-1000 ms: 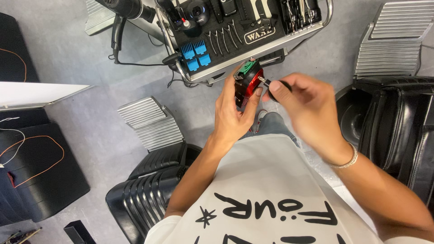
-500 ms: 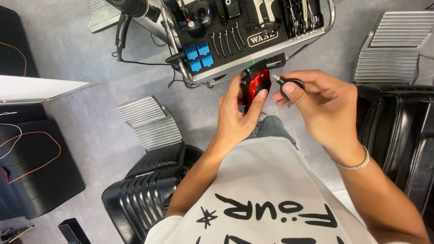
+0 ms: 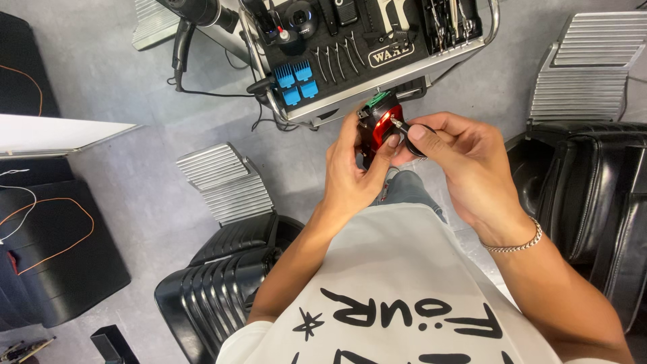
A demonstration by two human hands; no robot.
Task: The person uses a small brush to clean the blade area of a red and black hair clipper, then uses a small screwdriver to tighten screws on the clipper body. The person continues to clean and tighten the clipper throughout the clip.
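Red and black hair clipper (image 3: 379,128) gripped upright in left hand (image 3: 350,178), long axis running away from the body, thumb across its face; right hand (image 3: 465,168) just beside, pinching a small black-handled tool (image 3: 408,135) whose tip touches the clipper's side; beyond both hands, a tool tray (image 3: 397,74) holding 4 blue comb guards (image 3: 296,82), scissors (image 3: 445,17), more clippers.
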